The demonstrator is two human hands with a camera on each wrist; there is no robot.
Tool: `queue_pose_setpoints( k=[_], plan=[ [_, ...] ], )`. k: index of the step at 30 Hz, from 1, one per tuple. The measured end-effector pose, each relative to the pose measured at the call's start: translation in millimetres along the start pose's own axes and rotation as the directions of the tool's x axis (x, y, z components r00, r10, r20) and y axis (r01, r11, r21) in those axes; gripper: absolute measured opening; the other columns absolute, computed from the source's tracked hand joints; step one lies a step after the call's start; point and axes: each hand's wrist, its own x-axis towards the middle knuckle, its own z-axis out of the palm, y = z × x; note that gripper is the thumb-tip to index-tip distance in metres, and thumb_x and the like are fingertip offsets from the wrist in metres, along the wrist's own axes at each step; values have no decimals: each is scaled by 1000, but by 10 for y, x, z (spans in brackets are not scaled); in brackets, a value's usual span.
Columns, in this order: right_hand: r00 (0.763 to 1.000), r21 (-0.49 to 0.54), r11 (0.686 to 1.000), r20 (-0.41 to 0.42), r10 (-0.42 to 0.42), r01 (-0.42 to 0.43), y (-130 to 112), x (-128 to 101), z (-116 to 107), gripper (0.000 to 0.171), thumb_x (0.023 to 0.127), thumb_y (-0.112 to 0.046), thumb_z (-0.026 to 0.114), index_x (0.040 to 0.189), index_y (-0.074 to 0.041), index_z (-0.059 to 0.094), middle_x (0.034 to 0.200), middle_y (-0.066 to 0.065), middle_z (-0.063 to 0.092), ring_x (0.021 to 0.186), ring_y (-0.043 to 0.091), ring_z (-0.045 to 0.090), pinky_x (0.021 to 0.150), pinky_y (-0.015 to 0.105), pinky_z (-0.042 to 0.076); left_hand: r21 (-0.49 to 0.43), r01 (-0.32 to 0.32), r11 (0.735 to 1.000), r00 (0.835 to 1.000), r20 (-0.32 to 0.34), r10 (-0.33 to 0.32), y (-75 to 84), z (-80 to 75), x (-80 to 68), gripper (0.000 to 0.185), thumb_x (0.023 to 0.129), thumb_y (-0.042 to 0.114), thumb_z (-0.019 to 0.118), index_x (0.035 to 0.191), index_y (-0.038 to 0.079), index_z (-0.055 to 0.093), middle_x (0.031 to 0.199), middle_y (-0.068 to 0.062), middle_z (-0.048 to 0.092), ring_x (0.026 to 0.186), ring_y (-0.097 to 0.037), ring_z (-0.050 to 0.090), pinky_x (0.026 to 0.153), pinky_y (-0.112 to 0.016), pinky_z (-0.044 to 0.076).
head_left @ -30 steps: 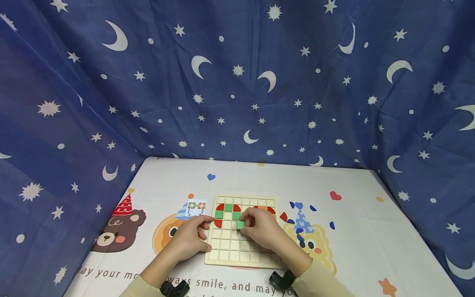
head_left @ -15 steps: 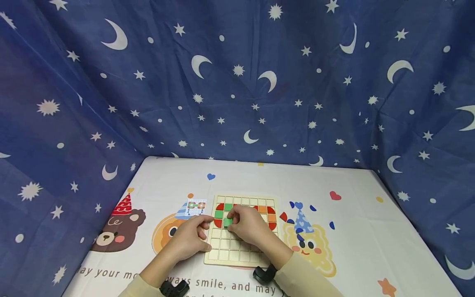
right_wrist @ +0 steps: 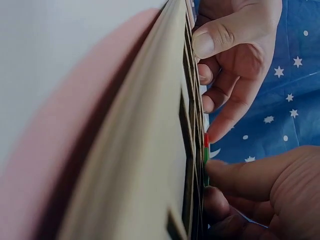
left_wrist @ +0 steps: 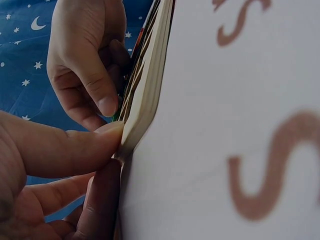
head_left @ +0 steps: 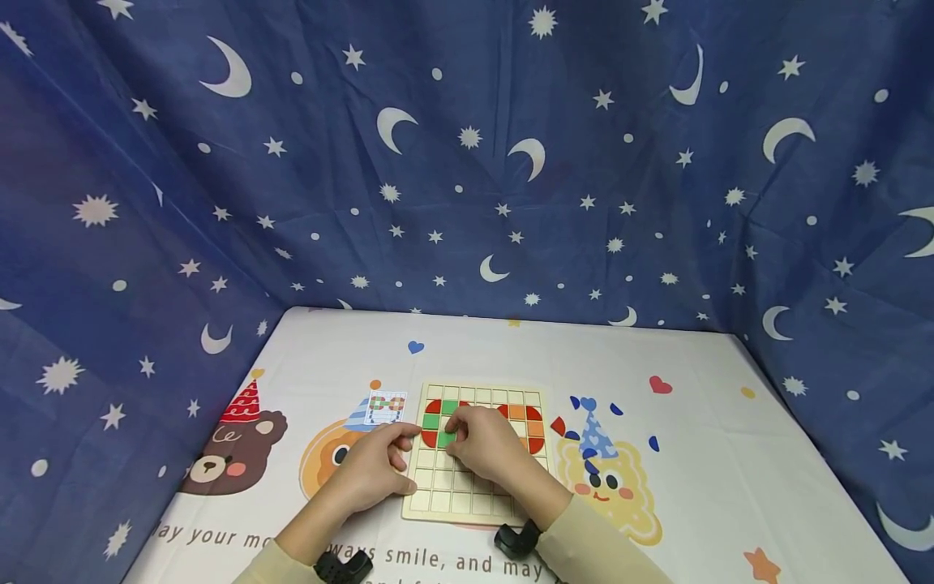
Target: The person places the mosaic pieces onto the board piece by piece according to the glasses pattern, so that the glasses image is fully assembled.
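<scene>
A pale wooden grid board (head_left: 452, 501) lies on the table with red, green and orange tiles in its upper cells. At its left edge my left hand (head_left: 372, 466) rests thumb and forefinger, spread apart against the rim; other fingers bend loosely in the right wrist view. My right hand (head_left: 485, 442) is over the board and pinches a green square tile (head_left: 446, 440) low in a cell, right of a red rounded tile (head_left: 429, 439). In the right wrist view the green tile (right_wrist: 206, 159) shows as a thin strip by the thumb. My fingers partly hide the middle tiles.
A small pattern card (head_left: 385, 408) lies beyond the left hand, beside the board. Right of the board are several loose blue pieces (head_left: 616, 410) and a red piece (head_left: 558, 426). A blue star-and-moon curtain (head_left: 467, 162) encloses the printed white tablecloth (head_left: 700, 454).
My right hand has moved left across the board with the green tile, which now sits lower beside the red tile. The orange and red tiles on the right have come into view. My left hand stays put.
</scene>
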Motion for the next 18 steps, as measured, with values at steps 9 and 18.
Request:
queue_pose_setpoints(
  k=[9, 18],
  plan=[
    [1000, -23, 999, -9, -28, 28, 2, 0, 0, 13, 87, -10, 84, 97, -17, 78, 71, -9, 58, 64, 7, 51, 62, 25, 44, 3, 2, 1000, 1000, 2, -2, -6, 3, 10, 81, 58, -7, 95, 134, 12, 72, 103, 0, 62, 81, -14, 60, 72, -24, 48],
    [1000, 29, 999, 9, -24, 23, 12, -22, -41, 15, 89, -10, 83, 101, -15, 77, 73, -8, 57, 65, 8, 51, 63, 25, 43, -1, 3, 1000, 1000, 1, -3, -10, 3, 12, 82, 58, -8, 95, 134, 13, 72, 104, 0, 62, 82, -14, 60, 72, -24, 48]
  ],
)
